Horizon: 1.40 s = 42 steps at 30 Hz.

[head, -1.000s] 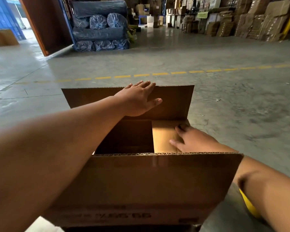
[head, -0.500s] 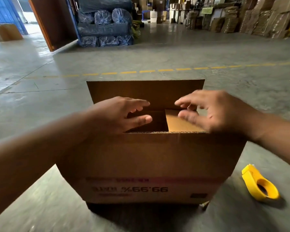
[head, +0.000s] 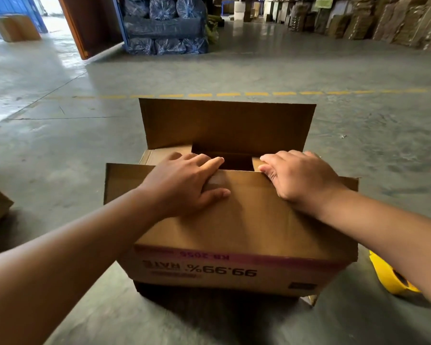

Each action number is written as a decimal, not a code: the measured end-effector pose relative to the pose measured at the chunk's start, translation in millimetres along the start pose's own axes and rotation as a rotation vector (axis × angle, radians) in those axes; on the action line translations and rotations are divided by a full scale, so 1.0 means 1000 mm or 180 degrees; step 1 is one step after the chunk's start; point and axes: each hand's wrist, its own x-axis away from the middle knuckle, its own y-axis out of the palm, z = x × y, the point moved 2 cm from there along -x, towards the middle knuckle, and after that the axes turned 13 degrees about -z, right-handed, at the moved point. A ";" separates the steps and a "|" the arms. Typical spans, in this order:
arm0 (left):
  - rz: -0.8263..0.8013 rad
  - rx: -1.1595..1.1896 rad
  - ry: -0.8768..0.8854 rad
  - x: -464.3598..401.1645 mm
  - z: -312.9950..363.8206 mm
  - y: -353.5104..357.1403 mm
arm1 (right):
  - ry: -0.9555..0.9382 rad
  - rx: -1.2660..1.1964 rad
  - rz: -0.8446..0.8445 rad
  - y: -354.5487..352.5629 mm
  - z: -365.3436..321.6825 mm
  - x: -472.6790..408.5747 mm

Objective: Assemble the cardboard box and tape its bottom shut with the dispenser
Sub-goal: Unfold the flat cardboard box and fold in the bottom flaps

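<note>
The cardboard box [head: 234, 235] looks light and stiff, creasing along its folds. Left hand [head: 184, 181] presses flat, fingers relaxed; right hand [head: 299, 178] curls over the near flap [head: 244, 192] edge, a sound hold

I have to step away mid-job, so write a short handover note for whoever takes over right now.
Left hand: flat, pressing the near flap down.
Right hand: fingers curled over that flap's far edge.
Cardboard box: upside down on the floor, side flaps folded in, far flap standing.
Yellow tape dispenser: on the floor right of the box, untouched.
Left: fold the far flap, tape the seam.
</note>
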 end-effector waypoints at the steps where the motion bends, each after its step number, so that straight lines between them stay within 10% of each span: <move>1: -0.0121 0.0101 -0.0100 -0.003 0.001 0.008 | 0.0119 -0.0097 -0.0089 0.006 0.000 -0.002; 15: -0.0947 0.1008 -0.0800 -0.027 -0.013 0.088 | 0.0830 -0.0506 -0.1938 0.085 -0.002 -0.006; 21: -0.0173 0.1189 -0.0891 -0.020 -0.009 0.074 | 0.0729 -0.0559 -0.1426 0.068 -0.007 -0.003; 29: 0.0422 0.1121 -0.0973 -0.013 -0.006 0.075 | 0.0014 -0.0587 0.0992 -0.027 -0.003 -0.053; 35: 0.0534 0.1011 -0.0977 -0.011 -0.006 0.075 | 0.1032 -0.0136 -0.0610 -0.005 0.034 -0.083; 42: 0.0822 0.0891 -0.0915 -0.013 -0.008 0.076 | 0.1042 -0.0203 -0.0398 0.042 -0.003 -0.034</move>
